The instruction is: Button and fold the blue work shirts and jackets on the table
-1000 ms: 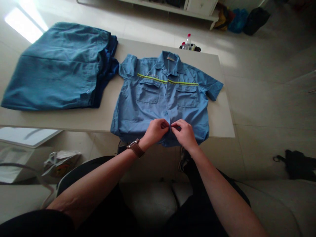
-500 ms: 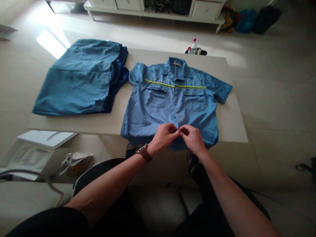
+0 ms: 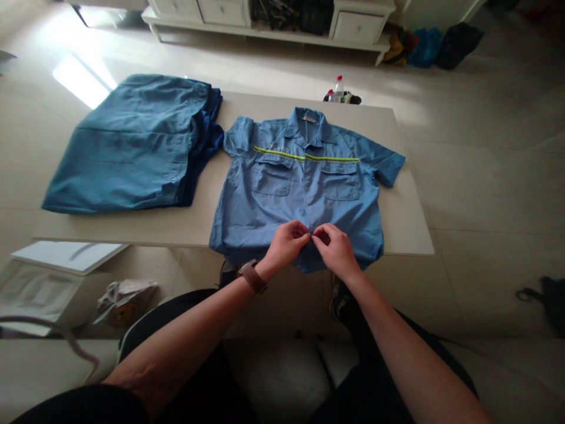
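A blue short-sleeved shirt [image 3: 282,206] with a yellow stripe across the chest and two flap pockets lies face up, collar away from me. Its hem hangs over the near edge of the white table [image 3: 410,229]. My left hand [image 3: 289,241], with a brown-strapped watch on the wrist, pinches the front placket low on the shirt. Fingertip to fingertip with it, my right hand [image 3: 333,247] pinches the same spot. Any button between the fingers is too small to make out. Left of the shirt lies a stack of folded blue clothes [image 3: 128,147].
Bottles with red caps [image 3: 339,88] show beyond the table's far edge. A white cabinet [image 3: 357,28] stands at the back, with bags [image 3: 426,47] beside it. Below the table on the left are a white-lidded box [image 3: 66,256] and a plastic bag [image 3: 121,303].
The whole view has shifted slightly, so things appear further left. Both hands stay pinched together at the shirt's lower placket; the small dark spot above them no longer shows.
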Action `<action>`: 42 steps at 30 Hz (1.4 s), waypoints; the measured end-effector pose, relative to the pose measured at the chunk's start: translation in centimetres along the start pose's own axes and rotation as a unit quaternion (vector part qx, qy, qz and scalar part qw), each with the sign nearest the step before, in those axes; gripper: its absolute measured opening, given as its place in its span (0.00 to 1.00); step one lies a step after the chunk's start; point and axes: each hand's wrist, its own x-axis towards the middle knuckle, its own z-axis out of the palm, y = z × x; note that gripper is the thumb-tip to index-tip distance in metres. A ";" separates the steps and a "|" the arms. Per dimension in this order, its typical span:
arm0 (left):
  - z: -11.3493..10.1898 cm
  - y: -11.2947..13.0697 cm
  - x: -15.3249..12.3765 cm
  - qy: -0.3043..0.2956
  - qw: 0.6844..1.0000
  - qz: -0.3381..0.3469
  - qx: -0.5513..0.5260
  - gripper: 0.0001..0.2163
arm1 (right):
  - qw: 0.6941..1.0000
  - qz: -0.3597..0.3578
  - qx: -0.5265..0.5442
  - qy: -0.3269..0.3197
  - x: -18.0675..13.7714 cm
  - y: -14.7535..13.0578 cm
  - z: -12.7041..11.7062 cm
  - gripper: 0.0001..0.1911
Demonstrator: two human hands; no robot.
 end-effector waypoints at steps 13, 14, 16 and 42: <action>0.1 0.2 0.1 -0.008 0.999 -0.005 -0.042 0.06 | 0.998 0.055 0.035 0.013 0.2 0.0 0.0 0.06; 0.1 0.3 0.0 -0.009 0.999 -0.009 -0.039 0.06 | 0.997 0.063 0.040 0.011 0.2 0.1 0.0 0.06; 0.0 0.5 0.0 -0.012 0.999 -0.020 -0.034 0.07 | 0.996 0.078 0.049 0.008 0.3 0.4 0.1 0.05; 0.1 0.5 -0.8 -0.081 0.994 0.010 0.070 0.13 | 0.997 0.067 0.029 0.019 0.1 0.0 -0.1 0.05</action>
